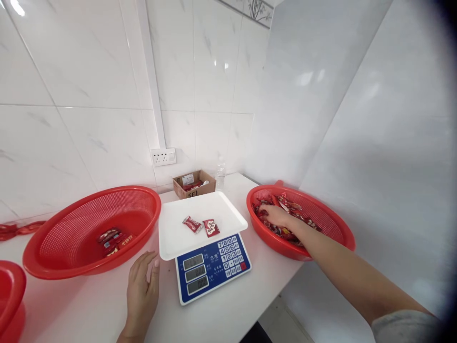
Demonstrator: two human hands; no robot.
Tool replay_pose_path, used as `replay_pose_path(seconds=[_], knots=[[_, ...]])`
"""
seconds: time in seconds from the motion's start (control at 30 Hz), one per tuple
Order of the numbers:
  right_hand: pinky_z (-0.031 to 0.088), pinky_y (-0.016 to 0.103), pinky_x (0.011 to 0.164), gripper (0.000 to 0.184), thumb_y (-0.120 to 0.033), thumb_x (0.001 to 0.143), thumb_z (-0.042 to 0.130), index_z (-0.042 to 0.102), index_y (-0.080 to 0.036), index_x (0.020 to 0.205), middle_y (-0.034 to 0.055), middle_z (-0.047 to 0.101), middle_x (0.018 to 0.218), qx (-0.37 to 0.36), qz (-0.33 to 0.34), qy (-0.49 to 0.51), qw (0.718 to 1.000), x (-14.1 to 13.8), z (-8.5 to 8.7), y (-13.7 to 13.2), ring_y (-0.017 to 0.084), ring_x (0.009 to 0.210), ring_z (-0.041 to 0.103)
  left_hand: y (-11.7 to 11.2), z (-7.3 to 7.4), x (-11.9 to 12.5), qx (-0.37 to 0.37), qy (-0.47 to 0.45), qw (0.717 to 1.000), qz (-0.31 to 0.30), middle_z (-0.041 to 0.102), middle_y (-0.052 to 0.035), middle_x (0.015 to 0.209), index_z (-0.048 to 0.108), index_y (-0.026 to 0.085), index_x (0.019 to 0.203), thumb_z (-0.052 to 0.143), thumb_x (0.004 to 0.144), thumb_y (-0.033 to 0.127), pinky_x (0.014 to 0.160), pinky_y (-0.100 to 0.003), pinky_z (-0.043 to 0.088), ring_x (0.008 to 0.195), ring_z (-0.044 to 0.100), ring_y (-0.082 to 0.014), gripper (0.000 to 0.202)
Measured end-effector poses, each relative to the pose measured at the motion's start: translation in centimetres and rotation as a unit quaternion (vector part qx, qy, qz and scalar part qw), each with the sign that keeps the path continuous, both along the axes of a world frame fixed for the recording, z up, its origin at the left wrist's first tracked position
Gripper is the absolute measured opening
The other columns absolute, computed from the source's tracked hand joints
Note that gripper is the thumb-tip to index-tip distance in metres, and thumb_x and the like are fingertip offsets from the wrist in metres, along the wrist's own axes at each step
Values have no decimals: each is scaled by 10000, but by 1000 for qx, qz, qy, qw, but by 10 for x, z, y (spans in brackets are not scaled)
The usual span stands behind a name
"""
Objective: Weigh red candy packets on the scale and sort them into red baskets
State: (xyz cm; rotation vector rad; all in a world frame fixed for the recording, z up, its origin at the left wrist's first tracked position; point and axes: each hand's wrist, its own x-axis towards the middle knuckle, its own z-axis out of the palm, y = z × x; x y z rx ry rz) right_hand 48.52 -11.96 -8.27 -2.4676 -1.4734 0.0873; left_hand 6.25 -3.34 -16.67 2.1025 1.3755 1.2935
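on the right side of the worktop, the right hand reaches into the right basket, its fingers curled down among the red wrapped candies piled there; whether it has closed on one yet i cannot tell, since the fingertips are buried in the heap. just left of that basket sits a digital scale with a blue keypad face and a white weighing tray, and two candies on the tray lie side by side near its middle. the left hand rests flat and released on the worktop, palm down, just beside the front left corner of the tray, holding nothing. further left a large red mesh basket holds a small cluster of wrapped sweets at its bottom, and the edge of another red basket shows at the far left. behind the scale stand a small cardboard box and a clear plastic bottle against the tiled wall, under a wall socket. the step in hand looks like picking more sweets for weighing; the next move would call for a firm pinch on a candy or a few and a short carry left to the tray, set down clear of its rim.
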Motion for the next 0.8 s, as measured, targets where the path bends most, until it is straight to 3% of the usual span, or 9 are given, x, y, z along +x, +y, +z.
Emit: replay_pose_path(seconds=[0.17,0.33,0.43,0.6,0.7,0.8], knots=[[422,324,778,235,-233,793,517,587,-196,1014,86,662,997,66,-19,-5,998,3,25,5,237,906,613,0,-1,0,5,5,1000,1,614,-121,1075,590,187,986,376,830,498,843,-424,469,1057,522,-278,409],[436,251,801,214,-266,815,507,551,-216,1019,27,657,1039,114,67,64,989,-38,46,28,164,937,606,0,0,0,7,7,1000,0,619,-111,1062,591,199,978,381,832,496,819,-409,480,1045,529,-272,392],[461,228,743,213,-262,792,543,573,-215,997,11,676,982,99,133,111,980,-74,46,50,145,870,626,0,-1,-1,2,7,1000,0,615,-108,1068,588,204,990,384,832,495,811,-407,482,1049,526,-273,388],[461,241,800,327,-251,721,632,610,-212,1045,23,666,1058,61,229,150,960,-120,35,80,165,938,618,3,-6,-3,-11,5,1000,8,607,-110,1086,588,208,997,393,826,497,803,-410,485,1049,528,-278,388],[446,276,859,459,-206,681,656,588,-192,1135,59,627,1156,44,248,156,955,-130,32,88,202,1028,587,5,-7,-3,-1,2,1000,7,614,-107,1072,594,209,985,395,828,489,834,-420,471,1043,535,-275,377],[454,285,845,469,-217,693,642,581,-192,1158,62,626,1153,41,248,160,955,-126,29,89,208,1014,591,4,-6,-3,-3,-4,1000,2,616,-104,1068,593,211,986,398,828,489,834,-418,473,1038,537,-271,374]])
